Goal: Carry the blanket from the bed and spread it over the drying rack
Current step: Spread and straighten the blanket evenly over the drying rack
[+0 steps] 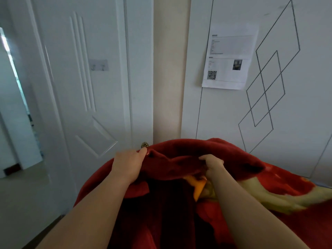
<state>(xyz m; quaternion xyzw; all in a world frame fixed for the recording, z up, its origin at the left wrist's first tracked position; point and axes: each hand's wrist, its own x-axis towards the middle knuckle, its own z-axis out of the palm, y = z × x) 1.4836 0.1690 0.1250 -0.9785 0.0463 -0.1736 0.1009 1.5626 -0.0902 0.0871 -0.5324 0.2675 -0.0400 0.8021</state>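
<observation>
A thick red blanket (181, 166) with yellow and pale-green patterns is bunched up in front of me, filling the lower middle and right of the head view. My left hand (128, 165) grips its upper edge at the left. My right hand (212, 165) clutches a fold of the same edge further right. Both forearms reach forward from the bottom of the frame. The blanket hangs down between my arms and hides whatever is beneath it. No drying rack is in view.
A white panelled door (86, 87) stands open at the left, with a brass knob (144, 145) just above the blanket. A beige wall strip (169, 69) and a white wardrobe door (269, 105) bearing a taped paper sheet (229, 56) are straight ahead. Floor (23, 194) shows at lower left.
</observation>
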